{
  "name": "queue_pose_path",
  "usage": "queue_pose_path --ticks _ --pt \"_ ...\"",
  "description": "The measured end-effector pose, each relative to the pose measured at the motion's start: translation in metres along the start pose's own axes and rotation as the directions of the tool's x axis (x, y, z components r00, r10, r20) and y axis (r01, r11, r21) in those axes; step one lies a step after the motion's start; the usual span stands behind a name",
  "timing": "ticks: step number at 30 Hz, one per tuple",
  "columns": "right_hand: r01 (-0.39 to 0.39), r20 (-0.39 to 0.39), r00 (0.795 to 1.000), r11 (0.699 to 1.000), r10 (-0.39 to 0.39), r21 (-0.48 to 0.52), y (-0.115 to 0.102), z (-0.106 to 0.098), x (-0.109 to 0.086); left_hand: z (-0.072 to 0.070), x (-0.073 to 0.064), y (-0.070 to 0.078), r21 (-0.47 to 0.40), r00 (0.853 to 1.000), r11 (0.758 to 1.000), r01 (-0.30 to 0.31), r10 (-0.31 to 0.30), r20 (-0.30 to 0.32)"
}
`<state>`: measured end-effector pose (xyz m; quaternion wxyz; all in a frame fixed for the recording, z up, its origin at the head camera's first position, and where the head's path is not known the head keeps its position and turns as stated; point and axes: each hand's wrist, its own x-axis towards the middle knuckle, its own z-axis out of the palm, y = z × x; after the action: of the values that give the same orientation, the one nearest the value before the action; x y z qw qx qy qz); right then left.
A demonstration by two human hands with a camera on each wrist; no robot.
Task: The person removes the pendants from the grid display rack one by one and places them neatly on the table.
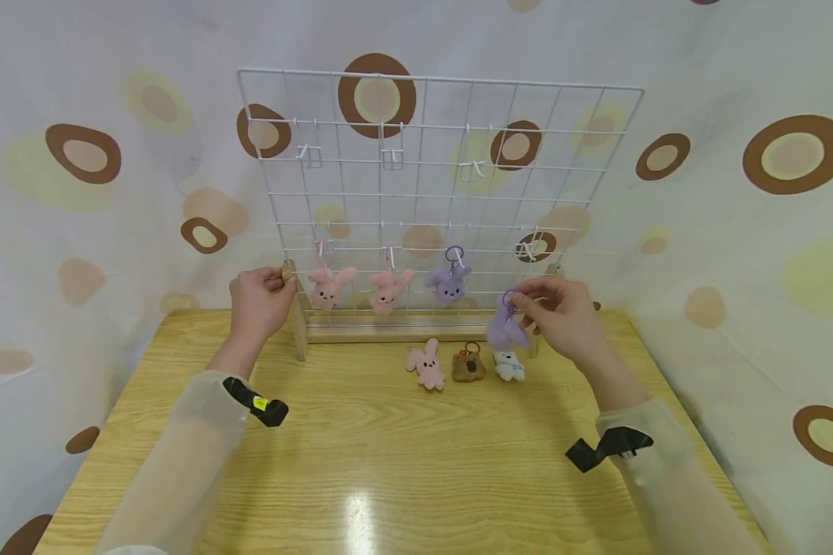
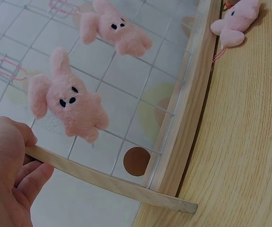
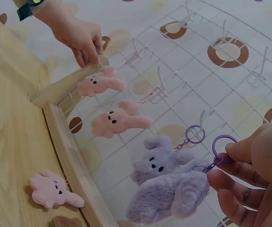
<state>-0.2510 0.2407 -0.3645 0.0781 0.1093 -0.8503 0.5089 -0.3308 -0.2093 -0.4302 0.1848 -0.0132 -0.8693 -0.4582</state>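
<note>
My right hand (image 1: 561,316) pinches the purple ring of a purple plush bunny keychain (image 1: 504,330), which dangles in front of the white wire grid rack (image 1: 416,202) near its lower right hook (image 1: 525,248). In the right wrist view the ring (image 3: 224,147) sits between thumb and forefinger. At the rack's left side, my left hand (image 1: 262,301) grips the top of the wooden side post (image 2: 112,182). Two pink plush bunnies (image 1: 328,288) and another purple bunny (image 1: 449,285) hang from hooks along the lower row.
On the wooden table (image 1: 361,447) before the rack lie a pink bunny (image 1: 427,365), a brown plush keychain (image 1: 468,365) and a white plush (image 1: 509,367). Three white hooks (image 1: 392,157) on the upper row hold nothing. A patterned cloth (image 1: 729,254) stands behind.
</note>
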Motion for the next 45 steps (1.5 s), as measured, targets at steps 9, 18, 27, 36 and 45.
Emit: queue_pose_path --ticks 9,18,27,36,45 --pt "-0.015 0.073 0.997 0.999 0.018 -0.043 0.011 0.034 -0.009 0.0 0.001 0.0 -0.012 1.0 1.0 0.005 -0.005 0.004" --pt "0.041 0.154 0.987 0.999 -0.042 0.008 0.013 0.072 -0.012 -0.001 0.001 -0.001 -0.012 1.0 1.0 0.013 -0.013 0.003" --pt "0.109 0.24 0.966 0.992 -0.092 -0.059 0.007 0.108 -0.012 -0.001 0.001 -0.001 -0.023 1.0 0.999 0.025 -0.024 0.01" --pt "0.103 0.313 0.946 0.994 -0.084 -0.046 0.005 0.129 -0.007 0.0 0.002 -0.002 -0.034 1.0 0.999 0.005 -0.005 0.004" --pt "0.021 0.389 0.921 0.999 -0.029 0.025 0.019 0.155 0.007 0.001 0.003 -0.004 -0.022 1.0 1.0 -0.001 0.001 0.003"
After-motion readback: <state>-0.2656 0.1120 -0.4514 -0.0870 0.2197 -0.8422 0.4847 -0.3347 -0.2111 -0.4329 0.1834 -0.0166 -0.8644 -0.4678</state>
